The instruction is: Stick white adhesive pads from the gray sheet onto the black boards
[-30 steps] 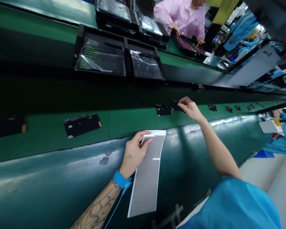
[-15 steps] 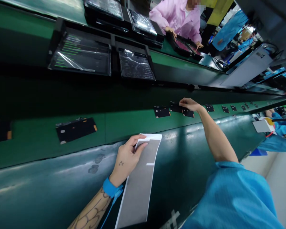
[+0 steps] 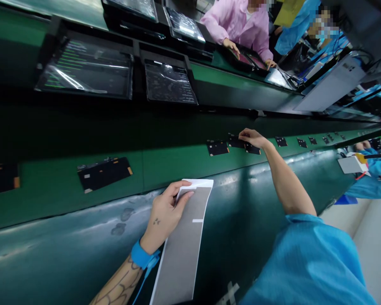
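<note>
My left hand (image 3: pixel 167 212), with a blue wrist strap (image 3: pixel 142 254), pinches the top of a long grey sheet with white edges (image 3: pixel 182 250) between thumb and fingers. The sheet hangs down in front of the bench. My right hand (image 3: pixel 251 137) reaches out over the green belt (image 3: pixel 165 163). Its fingers are pinched together at the upper right of a flat black circuit board (image 3: pixel 236 141). Another black board (image 3: pixel 252 148) lies partly under this hand, and a third board (image 3: pixel 218 148) lies just left of it.
A larger-looking black board with orange tabs (image 3: pixel 104 173) lies on the belt at left; several more trail off right. Beyond are black trays with film-covered panels (image 3: pixel 89 70). A person in pink (image 3: pixel 238 25) works across the line. A metal ledge (image 3: pixel 66 241) runs along the near side.
The far trays have shifted left in view, and the boards on the belt slightly right. My left hand and the sheet moved slightly left. My right hand stays at the same board.
</note>
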`<state>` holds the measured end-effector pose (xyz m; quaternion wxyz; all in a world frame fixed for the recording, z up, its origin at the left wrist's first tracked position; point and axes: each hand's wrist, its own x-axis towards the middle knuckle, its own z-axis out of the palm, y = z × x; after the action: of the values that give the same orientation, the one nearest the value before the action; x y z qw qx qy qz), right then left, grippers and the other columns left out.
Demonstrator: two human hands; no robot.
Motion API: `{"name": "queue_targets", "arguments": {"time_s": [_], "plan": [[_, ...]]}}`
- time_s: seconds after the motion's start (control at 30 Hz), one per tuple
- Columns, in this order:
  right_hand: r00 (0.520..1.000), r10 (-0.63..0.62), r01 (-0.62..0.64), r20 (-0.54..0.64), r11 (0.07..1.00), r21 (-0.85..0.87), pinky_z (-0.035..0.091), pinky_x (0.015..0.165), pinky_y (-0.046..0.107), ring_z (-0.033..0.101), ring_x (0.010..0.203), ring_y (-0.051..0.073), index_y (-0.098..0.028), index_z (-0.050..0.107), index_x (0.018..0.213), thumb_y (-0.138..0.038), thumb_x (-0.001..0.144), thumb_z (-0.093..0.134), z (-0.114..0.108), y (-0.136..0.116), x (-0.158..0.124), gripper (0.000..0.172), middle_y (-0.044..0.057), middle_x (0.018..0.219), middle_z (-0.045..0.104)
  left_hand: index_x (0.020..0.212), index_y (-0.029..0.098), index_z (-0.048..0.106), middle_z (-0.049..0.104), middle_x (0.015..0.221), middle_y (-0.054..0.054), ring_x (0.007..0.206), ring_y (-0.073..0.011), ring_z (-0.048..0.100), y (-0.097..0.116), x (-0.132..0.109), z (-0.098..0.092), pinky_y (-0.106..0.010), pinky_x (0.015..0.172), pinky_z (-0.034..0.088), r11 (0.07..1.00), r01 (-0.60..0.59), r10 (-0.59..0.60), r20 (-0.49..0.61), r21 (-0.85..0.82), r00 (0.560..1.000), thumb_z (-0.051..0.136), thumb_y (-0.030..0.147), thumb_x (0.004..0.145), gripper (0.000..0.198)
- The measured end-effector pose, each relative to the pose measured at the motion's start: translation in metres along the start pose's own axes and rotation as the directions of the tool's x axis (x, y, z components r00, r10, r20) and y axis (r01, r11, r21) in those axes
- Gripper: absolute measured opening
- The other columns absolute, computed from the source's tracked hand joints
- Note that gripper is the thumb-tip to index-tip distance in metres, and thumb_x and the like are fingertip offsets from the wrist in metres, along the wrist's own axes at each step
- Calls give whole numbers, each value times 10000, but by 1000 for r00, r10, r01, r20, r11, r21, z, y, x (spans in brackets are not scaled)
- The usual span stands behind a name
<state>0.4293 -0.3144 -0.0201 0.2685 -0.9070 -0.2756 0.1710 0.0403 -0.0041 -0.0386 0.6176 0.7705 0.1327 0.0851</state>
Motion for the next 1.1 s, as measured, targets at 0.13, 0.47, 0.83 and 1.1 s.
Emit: {"name": "queue_targets", "arguments": {"time_s": [0.13, 0.47, 0.83, 1.1], "plan": [[996, -20, 21, -83, 1000, 7, 488, 849, 370, 582, 879, 235, -194, 747, 1002, -512, 912, 697, 12, 5, -8, 334, 84, 1047, 690, 1148, 227, 717, 771, 842, 14, 520, -113, 514, 4, -1, -2, -231, 504, 388, 1000, 3, -3, -2, 4, 1000, 697, 404, 971, 251], [975, 12, 4, -220, 997, 71, 486, 888, 338, 572, 950, 228, -219, 592, 1119, -555, 978, 504, 22, 12, -21, 375, 61, 1016, 653, 1152, 224, 715, 762, 811, 23, 508, -113, 503, -4, 2, -1, -230, 508, 392, 999, -28, 28, -14, 20, 1000, 699, 432, 966, 279], [981, 6, 2, -191, 999, 41, 454, 897, 360, 541, 913, 240, -241, 570, 1005, -534, 912, 565, 16, 13, -6, 307, 48, 955, 615, 1167, 218, 719, 784, 854, -2, 581, -142, 584, -6, 3, 2, -248, 563, 433, 999, -32, 32, -1, 5, 999, 693, 449, 977, 300], [997, 18, -16, -76, 999, 31, 463, 832, 337, 543, 895, 227, -235, 591, 1041, -569, 923, 566, -11, 7, -13, 355, 42, 961, 618, 1193, 218, 714, 807, 929, -28, 599, -151, 620, -13, 3, 3, -249, 550, 444, 999, -34, 34, 14, -14, 999, 698, 477, 986, 331]]}}
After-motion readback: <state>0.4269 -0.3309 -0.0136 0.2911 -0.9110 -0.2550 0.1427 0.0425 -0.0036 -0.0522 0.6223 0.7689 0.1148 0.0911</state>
